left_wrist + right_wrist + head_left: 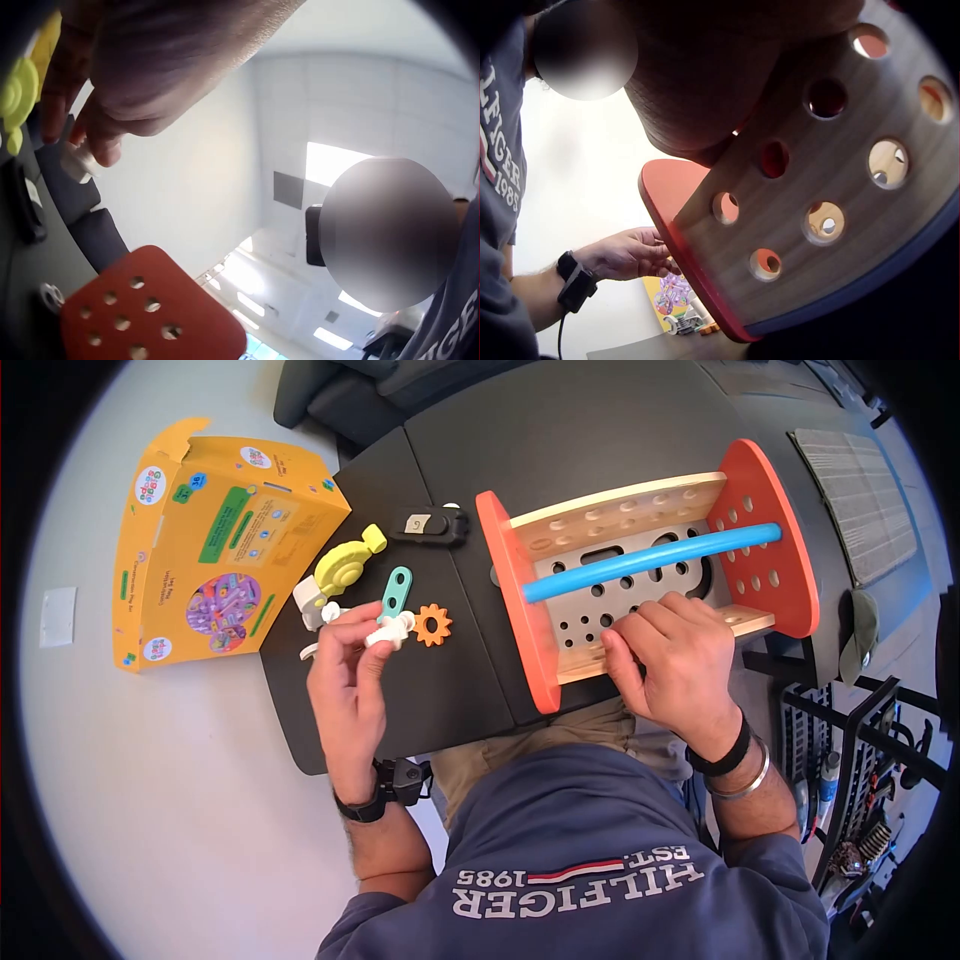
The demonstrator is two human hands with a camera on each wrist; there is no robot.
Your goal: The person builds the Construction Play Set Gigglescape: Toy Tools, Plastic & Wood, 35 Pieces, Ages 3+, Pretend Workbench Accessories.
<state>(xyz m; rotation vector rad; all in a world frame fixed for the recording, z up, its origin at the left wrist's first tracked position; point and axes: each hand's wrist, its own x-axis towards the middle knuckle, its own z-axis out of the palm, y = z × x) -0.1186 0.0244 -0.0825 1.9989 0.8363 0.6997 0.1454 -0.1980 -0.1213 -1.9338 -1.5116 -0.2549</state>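
Note:
My left hand [345, 675] pinches a small white toy piece [393, 630] with a knobbly outline between thumb and fingertips. In the left wrist view that white piece [77, 163] sticks out below the fingertips. Right behind it, in the head view, lies a teal slotted strip [397, 590], and an orange toy gear [433, 625] is just to its right. My right hand [675, 655] grips the near wooden side of a toy toolbox [540, 630], which has red end panels and a blue bar handle [650, 563]. The right wrist view shows the toolbox's perforated wooden panel [780, 206] below that hand.
A yellow toy carton [220, 560] stands at the table's left. Beside it are a yellow-green toy piece [343, 567] and several white pieces. A black device [430, 526] lies at the back of the dark table [470, 450]. A rack [850, 760] stands at the right.

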